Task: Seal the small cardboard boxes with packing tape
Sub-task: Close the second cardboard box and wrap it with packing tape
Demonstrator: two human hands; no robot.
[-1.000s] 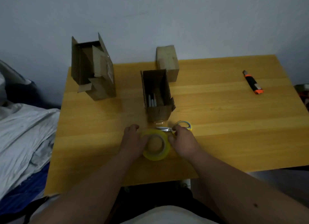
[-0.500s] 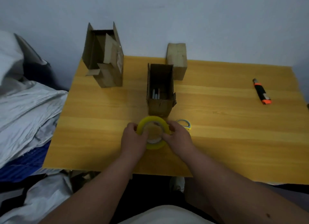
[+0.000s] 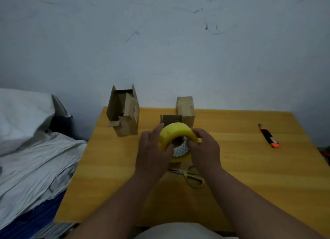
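Both hands lift a roll of packing tape above the desk.

The left hand (image 3: 151, 154) and right hand (image 3: 205, 150) grip the yellow tape roll (image 3: 175, 140) from either side, its open core facing the person, likely hunting the loose end. Behind it, one open box (image 3: 170, 119) waits; scissors (image 3: 191, 176) lie on the desk (image 3: 250, 176) below.

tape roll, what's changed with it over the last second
Both hands, left hand and right hand, lifted the tape roll off the table and tipped it up on edge. The scissors, utility knife and boxes lie as before.
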